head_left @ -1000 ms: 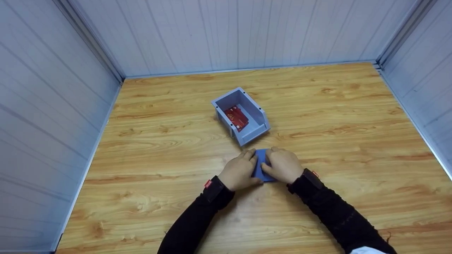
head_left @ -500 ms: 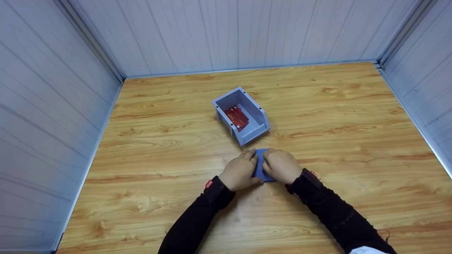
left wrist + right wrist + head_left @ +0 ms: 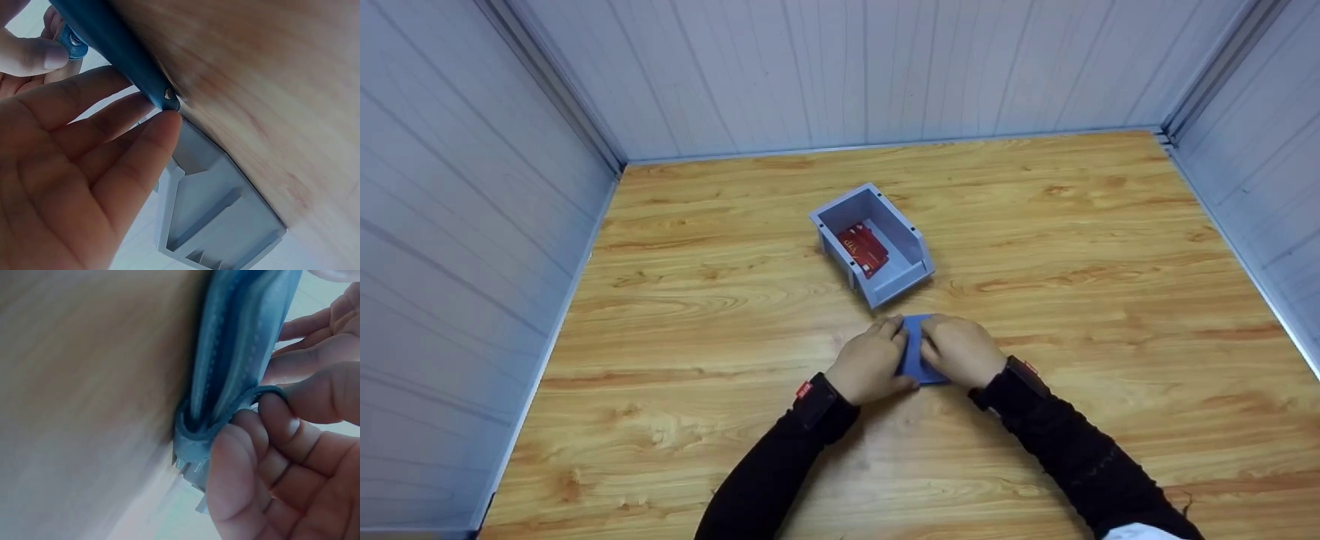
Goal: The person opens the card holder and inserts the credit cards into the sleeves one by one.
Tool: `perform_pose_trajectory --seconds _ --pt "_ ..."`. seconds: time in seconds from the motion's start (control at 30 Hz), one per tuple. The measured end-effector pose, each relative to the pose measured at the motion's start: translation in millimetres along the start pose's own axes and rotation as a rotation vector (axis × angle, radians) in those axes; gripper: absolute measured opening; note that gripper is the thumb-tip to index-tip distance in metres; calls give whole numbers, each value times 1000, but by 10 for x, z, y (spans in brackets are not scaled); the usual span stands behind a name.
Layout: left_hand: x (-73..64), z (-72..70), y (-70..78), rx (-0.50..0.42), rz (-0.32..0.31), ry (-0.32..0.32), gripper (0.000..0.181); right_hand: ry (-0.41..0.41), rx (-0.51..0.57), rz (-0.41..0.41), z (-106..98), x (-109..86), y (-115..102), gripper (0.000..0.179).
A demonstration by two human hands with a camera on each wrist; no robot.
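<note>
A blue wallet (image 3: 913,356) lies on the table between both hands, in front of the grey bin. My left hand (image 3: 870,366) holds its left side, fingers along the edge towards the bin and thumb at the near edge. In the left wrist view, the fingertips touch the wallet (image 3: 124,50) by a small metal stud. My right hand (image 3: 966,352) pinches the wallet's strap at the right side. In the right wrist view, this strap (image 3: 194,445) loops round the wallet's stitched edges, its end between thumb and curled fingers. A snap (image 3: 75,39) shows beside the right thumb.
The grey bin (image 3: 896,285) stands just beyond the hands, its low front turned towards them. Several red cards (image 3: 862,251) lie inside it. Pale panel walls (image 3: 840,75) bound the wood-grain table (image 3: 697,315) at the back and both sides.
The right thumb, stretched over the wallet's face a second ago, has drawn in towards the right fingers at the strap. Left hand, wallet and bin keep their places.
</note>
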State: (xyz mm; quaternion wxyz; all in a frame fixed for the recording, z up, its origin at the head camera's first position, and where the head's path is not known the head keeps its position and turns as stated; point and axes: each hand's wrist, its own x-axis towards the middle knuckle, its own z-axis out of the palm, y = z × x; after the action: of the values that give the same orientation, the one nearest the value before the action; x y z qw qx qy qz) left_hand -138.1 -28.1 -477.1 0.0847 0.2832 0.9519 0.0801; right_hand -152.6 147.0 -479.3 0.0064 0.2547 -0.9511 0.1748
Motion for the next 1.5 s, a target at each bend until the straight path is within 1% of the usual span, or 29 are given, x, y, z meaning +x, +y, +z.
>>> perform_pose_trajectory --seconds 0.2,0.33,0.43,0.57,0.7,0.93,1.17,1.27,1.37,1.5 --pt "4 -1 5 1 1 -1 84 -20 27 24 -24 -1 17 20" --pt "9 -5 10 -1 -4 -7 84 -12 60 52 -84 3 38 18" --pt "8 -4 11 2 -5 -6 84 6 86 79 -135 0 81 17" --pt "-3 -2 8 2 -4 -2 84 5 119 108 -190 -23 154 19" --pt "-6 -1 8 -2 -8 -4 84 -14 133 140 -231 -49 224 19" --pt "2 -4 15 -9 -11 -11 85 -49 118 196 -329 -94 345 19" --pt "-5 -8 13 -2 -6 -12 85 -115 113 248 -406 -136 439 20" --pt "-6 -6 10 -2 -6 -16 85 -136 101 250 -399 -143 464 18" --pt "-6 -8 11 -4 -9 -20 85 -132 80 230 -363 -143 480 14" --pt "-18 -5 15 21 8 3 84 -125 68 207 -310 -138 490 9"
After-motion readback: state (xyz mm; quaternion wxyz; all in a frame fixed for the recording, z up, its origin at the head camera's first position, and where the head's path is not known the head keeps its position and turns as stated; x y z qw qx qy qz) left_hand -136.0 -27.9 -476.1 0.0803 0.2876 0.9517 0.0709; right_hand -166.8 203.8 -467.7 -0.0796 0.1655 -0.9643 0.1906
